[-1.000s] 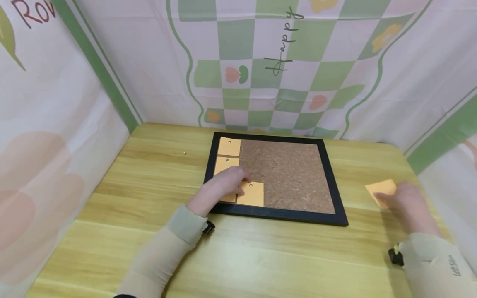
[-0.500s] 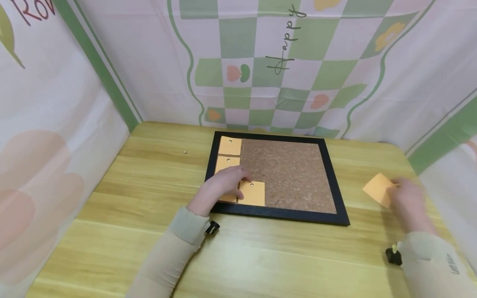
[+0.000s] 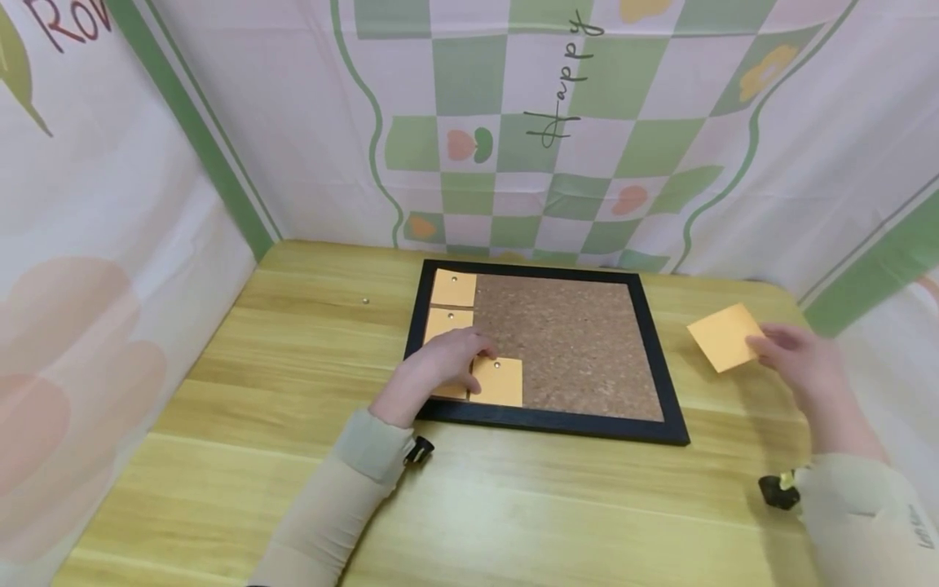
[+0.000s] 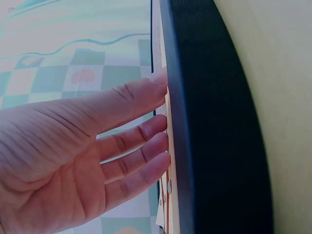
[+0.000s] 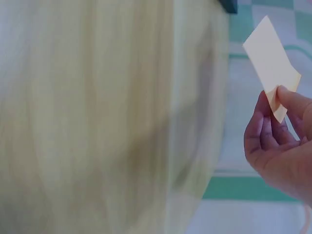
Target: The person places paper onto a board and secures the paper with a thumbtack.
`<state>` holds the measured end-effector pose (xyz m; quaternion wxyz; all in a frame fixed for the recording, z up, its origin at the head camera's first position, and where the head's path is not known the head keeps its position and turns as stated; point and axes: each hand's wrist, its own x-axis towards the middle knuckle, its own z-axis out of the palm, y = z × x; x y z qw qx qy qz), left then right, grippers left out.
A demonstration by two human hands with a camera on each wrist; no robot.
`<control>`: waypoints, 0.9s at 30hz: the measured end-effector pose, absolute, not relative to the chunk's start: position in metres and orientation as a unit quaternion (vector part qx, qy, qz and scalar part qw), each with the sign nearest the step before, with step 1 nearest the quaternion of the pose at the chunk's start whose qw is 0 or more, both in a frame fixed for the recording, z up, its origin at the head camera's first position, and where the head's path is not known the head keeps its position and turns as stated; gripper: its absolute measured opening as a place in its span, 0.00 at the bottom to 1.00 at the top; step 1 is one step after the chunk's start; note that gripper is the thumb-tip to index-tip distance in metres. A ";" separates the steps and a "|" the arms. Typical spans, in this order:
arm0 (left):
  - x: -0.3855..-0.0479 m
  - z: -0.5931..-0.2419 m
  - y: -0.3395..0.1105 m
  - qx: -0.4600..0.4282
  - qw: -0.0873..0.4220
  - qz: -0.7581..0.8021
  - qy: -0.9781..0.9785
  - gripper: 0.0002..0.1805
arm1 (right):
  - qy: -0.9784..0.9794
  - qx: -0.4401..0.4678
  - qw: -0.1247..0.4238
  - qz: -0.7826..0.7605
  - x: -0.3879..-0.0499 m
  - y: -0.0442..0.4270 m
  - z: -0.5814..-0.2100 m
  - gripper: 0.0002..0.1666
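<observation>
My right hand (image 3: 803,359) pinches an orange square paper note (image 3: 725,337) at one corner, raised over the table right of the board. In the right wrist view the thumb and fingers grip the note (image 5: 268,53), which is bent near the thumb. My left hand (image 3: 447,359) rests its fingertips on the framed cork board (image 3: 572,342), at the lower left notes. The left wrist view has that hand (image 4: 73,151) with fairly straight fingers and nothing visible held. One pinned note (image 3: 502,387) lies beside its thumb; another under it is partly hidden.
Two more pinned orange notes, an upper one (image 3: 453,289) and a middle one (image 3: 443,320), run down the board's left side. A small shiny pin (image 3: 365,301) lies on the wooden table (image 3: 513,505) to the left. Patterned fabric (image 3: 535,147) hangs behind the table.
My right hand has lifted the note off the table and brought it upward, away from me, now flat to view. The left hand has stayed in place on the board.
</observation>
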<state>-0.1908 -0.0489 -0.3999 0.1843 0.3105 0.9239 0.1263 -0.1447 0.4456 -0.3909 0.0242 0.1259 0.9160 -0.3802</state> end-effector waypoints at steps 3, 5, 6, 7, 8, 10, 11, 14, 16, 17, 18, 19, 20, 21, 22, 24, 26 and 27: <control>-0.190 -0.400 -0.049 0.310 0.184 0.127 0.924 0.30 | 0.926 0.099 0.042 -0.362 -0.150 0.428 -0.383 0.45; -0.190 -0.400 -0.049 0.309 0.181 0.128 0.925 0.30 | 0.934 0.081 0.056 -0.343 -0.155 0.416 -0.379 0.45; -0.189 -0.400 -0.049 0.309 0.179 0.129 0.925 0.30 | 0.938 0.068 0.057 -0.334 -0.157 0.409 -0.377 0.44; -0.189 -0.400 -0.049 0.309 0.178 0.130 0.925 0.29 | 0.940 0.057 0.056 -0.332 -0.160 0.402 -0.377 0.43; -0.189 -0.400 -0.050 0.309 0.177 0.132 0.925 0.29 | 0.940 0.046 0.055 -0.334 -0.163 0.395 -0.376 0.41; -0.189 -0.399 -0.050 0.308 0.176 0.136 0.925 0.29 | 0.936 0.027 0.055 -0.347 -0.169 0.381 -0.376 0.38; -0.189 -0.399 -0.050 0.307 0.176 0.137 0.925 0.29 | 0.934 0.018 0.053 -0.353 -0.171 0.374 -0.377 0.36; -0.190 -0.399 -0.050 0.306 0.177 0.139 0.925 0.29 | 0.927 -0.003 0.052 -0.371 -0.178 0.354 -0.377 0.33; -0.190 -0.399 -0.050 0.306 0.178 0.141 0.925 0.29 | 0.923 -0.012 0.052 -0.380 -0.182 0.341 -0.377 0.31; -0.190 -0.399 -0.050 0.306 0.179 0.141 0.925 0.29 | 0.922 -0.016 0.050 -0.383 -0.183 0.335 -0.377 0.30; -0.190 -0.399 -0.050 0.306 0.181 0.141 0.924 0.29 | 0.921 -0.019 0.051 -0.385 -0.185 0.329 -0.377 0.30; -0.190 -0.399 -0.050 0.306 0.182 0.143 0.924 0.29 | 0.920 -0.023 0.051 -0.388 -0.187 0.323 -0.378 0.29; -0.190 -0.399 -0.050 0.306 0.183 0.144 0.923 0.29 | 0.918 -0.028 0.050 -0.393 -0.188 0.318 -0.378 0.28; -0.190 -0.399 -0.050 0.305 0.185 0.145 0.923 0.29 | 0.917 -0.031 0.049 -0.395 -0.190 0.313 -0.380 0.28; -0.190 -0.399 -0.050 0.305 0.185 0.147 0.923 0.29 | 0.916 -0.035 0.049 -0.396 -0.191 0.308 -0.381 0.27; -0.190 -0.399 -0.050 0.305 0.186 0.149 0.922 0.29 | 0.914 -0.040 0.051 -0.400 -0.194 0.298 -0.384 0.25; -0.190 -0.400 -0.050 0.304 0.185 0.148 0.923 0.29 | 0.914 -0.046 0.053 -0.400 -0.197 0.288 -0.385 0.24; -0.190 -0.400 -0.050 0.305 0.184 0.148 0.923 0.29 | 0.916 -0.046 0.054 -0.395 -0.197 0.283 -0.386 0.24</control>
